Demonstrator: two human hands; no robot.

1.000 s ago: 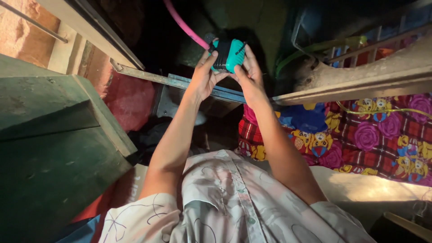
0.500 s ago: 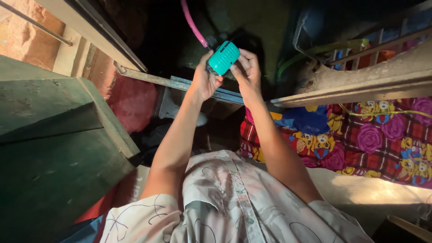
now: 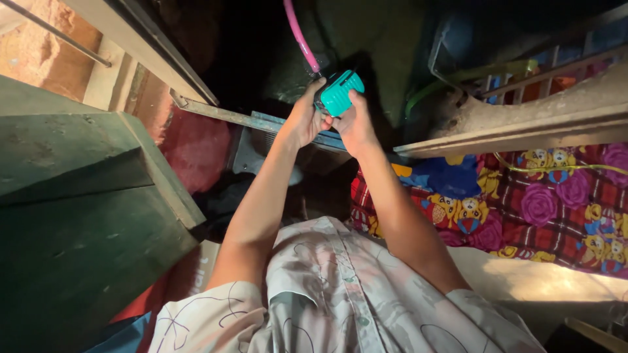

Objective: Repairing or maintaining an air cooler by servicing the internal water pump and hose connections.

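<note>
1. Up above the flowered red patchwork cloth (image 3: 556, 209), a small teal ribbed plastic device (image 3: 340, 93) sits at a pink hose (image 3: 299, 34) end.
2. Left hand (image 3: 302, 121) and right hand (image 3: 355, 124) both clamp fingers around it.

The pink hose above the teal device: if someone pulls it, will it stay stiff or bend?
The pink hose curves gently, so it probably bends rather than stays stiff. It looks thin, so likely light. Both the left hand and the right hand hold the teal device, so pulling may tug the hose.
</note>
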